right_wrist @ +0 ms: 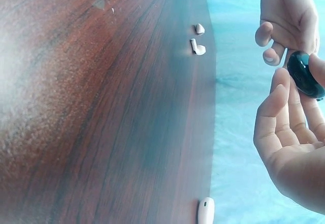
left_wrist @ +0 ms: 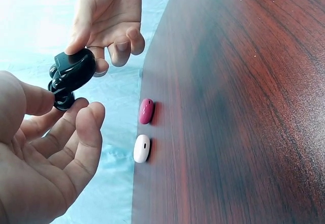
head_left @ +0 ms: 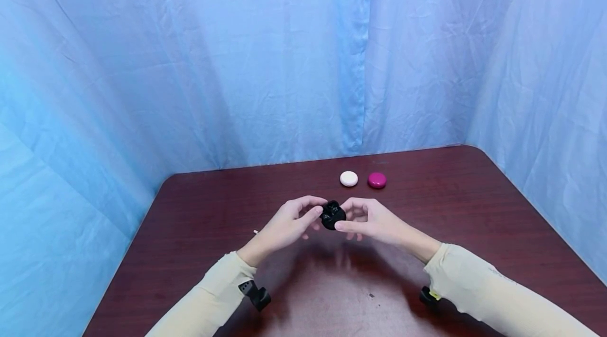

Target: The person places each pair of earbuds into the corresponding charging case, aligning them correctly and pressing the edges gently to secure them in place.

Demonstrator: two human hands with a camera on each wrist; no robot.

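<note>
Above the desk [head_left: 213, 200], a glossy black case [head_left: 334, 219] is held up between the two hands of a person. By the left hand [head_left: 290, 224] it is pinched from one side, with the thumb and forefinger brought against it; the other fingers are loosely bent below. By the right hand [head_left: 379, 221] it is pinched from the opposite side, the thumb being laid along its near edge. Smaller shiny black parts are seen on the left-hand side of the case; whether any of them is gripped separately cannot be told.

Beyond the hands, near the far edge of the desk, a white case [head_left: 349, 179] and a magenta case [head_left: 377, 180] are set close together but apart, the white one to the left. A small dark slot is seen in the side of each from the left wrist.

From the right wrist, two small pale earbuds [right_wrist: 199, 49] are seen lying near each other on the desk. Pale sleeves [head_left: 208, 295] are worn on both arms, and the desk is surrounded by light-blue curtains [head_left: 284, 63].
</note>
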